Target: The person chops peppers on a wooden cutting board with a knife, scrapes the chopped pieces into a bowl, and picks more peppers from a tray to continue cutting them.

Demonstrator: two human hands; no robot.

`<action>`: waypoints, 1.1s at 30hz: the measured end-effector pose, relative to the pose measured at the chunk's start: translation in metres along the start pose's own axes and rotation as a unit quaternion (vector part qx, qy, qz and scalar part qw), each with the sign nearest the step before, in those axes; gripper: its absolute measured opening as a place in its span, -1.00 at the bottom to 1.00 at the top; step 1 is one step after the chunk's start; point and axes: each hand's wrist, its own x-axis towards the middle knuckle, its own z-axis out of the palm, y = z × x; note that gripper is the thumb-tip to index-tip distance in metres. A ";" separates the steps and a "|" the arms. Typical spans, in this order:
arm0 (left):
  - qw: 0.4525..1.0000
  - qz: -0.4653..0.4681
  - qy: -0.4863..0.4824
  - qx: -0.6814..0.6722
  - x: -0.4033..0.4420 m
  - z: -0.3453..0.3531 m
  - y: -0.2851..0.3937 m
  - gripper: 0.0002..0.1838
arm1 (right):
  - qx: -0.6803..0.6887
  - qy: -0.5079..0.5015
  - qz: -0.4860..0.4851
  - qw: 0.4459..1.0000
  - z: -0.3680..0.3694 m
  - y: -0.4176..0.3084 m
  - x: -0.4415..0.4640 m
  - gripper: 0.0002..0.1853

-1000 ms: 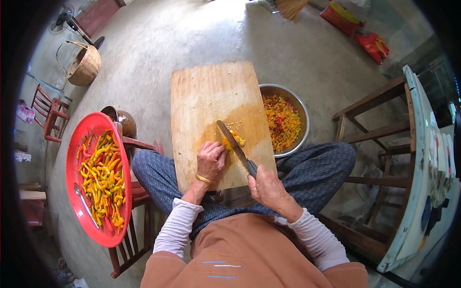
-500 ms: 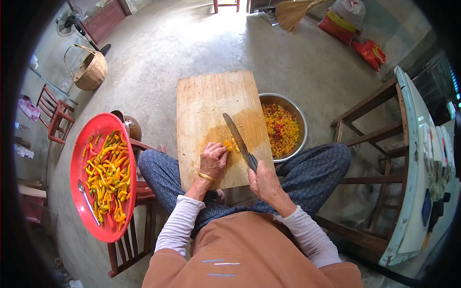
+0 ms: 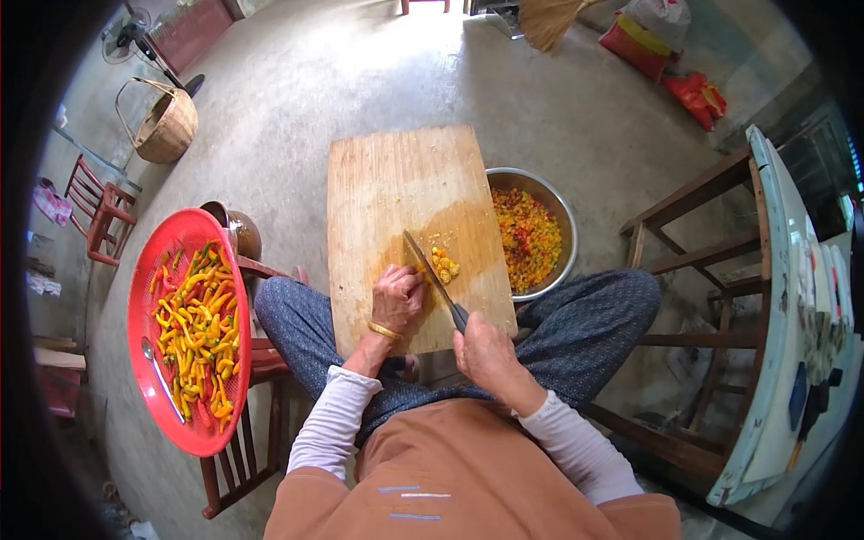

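A wooden cutting board (image 3: 378, 193) lies across my lap, wet and stained in its lower middle. My right hand (image 3: 489, 355) grips the dark handle of a kitchen knife (image 3: 430, 272), its blade pointing up and left over the board. Close to the blade's left side, my left hand (image 3: 398, 299) has its fingers curled on yellow chili pepper (image 3: 420, 267), mostly hidden under the fingertips. Chopped yellow pieces (image 3: 445, 265) lie just right of the blade. Beyond the board's right edge stands a metal basin (image 3: 569, 220) of chopped yellow, orange and red peppers.
At left a red plastic basket tray (image 3: 144, 297) holds whole yellow and red chilies and a spoon (image 3: 162, 378), resting on a wooden chair (image 3: 236, 477). A metal pot (image 3: 243, 236) sits behind it. A wooden-framed table (image 3: 756, 270) stands at right. A wicker basket (image 3: 166, 130) is farther off.
The knife has moved left toward my left fingers, and my right hand went with it. More cut pieces now lie to the right of the blade.
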 end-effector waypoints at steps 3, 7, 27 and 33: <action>1.000 0.005 -0.004 -0.006 0.000 -0.003 0.003 -0.92 | -0.001 0.014 -0.013 1.000 0.017 0.002 0.028 -0.71; 1.000 -0.005 0.011 -0.020 -0.001 -0.001 -0.001 -0.92 | 0.034 0.047 -0.026 0.998 0.021 0.010 0.049 -0.72; 0.999 -0.024 0.026 -0.033 -0.002 -0.001 0.003 -0.91 | 0.006 0.030 -0.019 0.999 0.006 0.002 -0.003 -0.72; 0.999 -0.033 0.024 -0.032 -0.005 0.000 0.000 -0.91 | 0.034 0.046 -0.017 0.998 0.023 -0.003 0.046 -0.73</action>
